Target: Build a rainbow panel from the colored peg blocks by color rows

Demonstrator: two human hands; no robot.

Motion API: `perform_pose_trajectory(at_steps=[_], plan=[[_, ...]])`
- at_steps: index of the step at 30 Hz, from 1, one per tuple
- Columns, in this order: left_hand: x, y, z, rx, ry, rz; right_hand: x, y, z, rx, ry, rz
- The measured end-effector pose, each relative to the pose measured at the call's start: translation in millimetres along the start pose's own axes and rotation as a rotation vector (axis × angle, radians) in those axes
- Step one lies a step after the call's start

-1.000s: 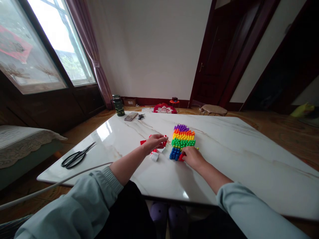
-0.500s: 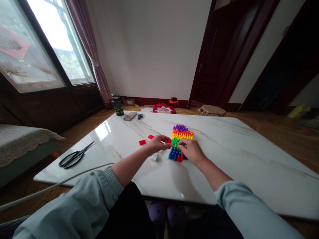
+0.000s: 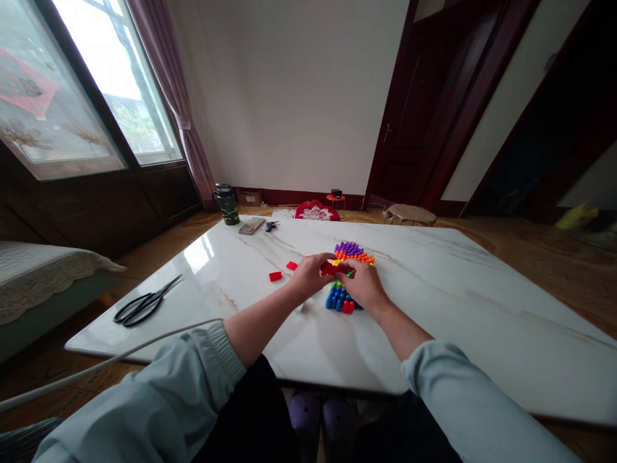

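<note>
In the head view my left hand (image 3: 312, 275) is curled around a small red plastic piece (image 3: 329, 269). My right hand (image 3: 362, 280) meets it from the other side, its thumb and fingertips closed against the same piece. A bit of green shows at the right fingertips. Below and around both hands lies a block of shiny, rounded, bead-like pieces in coloured bands: purple beads (image 3: 349, 248) at the far end, orange beads (image 3: 366, 258), then yellow and green partly hidden, and blue beads (image 3: 337, 298) with red beads (image 3: 348, 307) nearest me.
Two loose red pieces (image 3: 275, 276) lie left of my hands. Black-handled scissors (image 3: 147, 302) and a pale cable (image 3: 120, 352) are on the left of the marble-patterned table (image 3: 482, 308). A camouflage flask (image 3: 227, 204), a phone (image 3: 251, 225) and keys (image 3: 271, 226) stand or lie at the back.
My hands have moved closer together and slightly farther from me, over the yellow and green bands. The red piece now sits between the fingers of both hands.
</note>
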State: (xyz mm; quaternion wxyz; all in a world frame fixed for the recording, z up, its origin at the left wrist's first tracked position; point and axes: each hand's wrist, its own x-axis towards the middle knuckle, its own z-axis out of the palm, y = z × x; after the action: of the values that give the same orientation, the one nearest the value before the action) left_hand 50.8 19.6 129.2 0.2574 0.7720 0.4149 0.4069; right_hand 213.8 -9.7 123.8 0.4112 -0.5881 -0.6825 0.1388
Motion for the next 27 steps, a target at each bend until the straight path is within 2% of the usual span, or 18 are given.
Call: perform_pose_trajectory(at_steps=[7, 10, 14, 18, 21, 27], plan=[[2, -1, 4, -0.29, 0.026, -0.138, 3, 6, 4, 0.266, 0.108, 0.036], [3, 3, 10, -0.452, 0.058, -0.231, 2, 2, 5, 0.365, 0.074, 0.031], [2, 13, 11, -0.569, 0.021, -0.302, 1, -2, 4, 0.316, 0.051, -0.039], [0, 18, 3, -0.525, -0.035, -0.322, 2, -3, -1, 0.28, 0.136, -0.105], [-1, 14, -1, -0.438, -0.052, -0.315, 2, -3, -3, 0.283, 0.131, -0.107], [1, 1, 1, -0.306, -0.078, -0.258, -1, -9, 2, 0.524, 0.017, 0.111]])
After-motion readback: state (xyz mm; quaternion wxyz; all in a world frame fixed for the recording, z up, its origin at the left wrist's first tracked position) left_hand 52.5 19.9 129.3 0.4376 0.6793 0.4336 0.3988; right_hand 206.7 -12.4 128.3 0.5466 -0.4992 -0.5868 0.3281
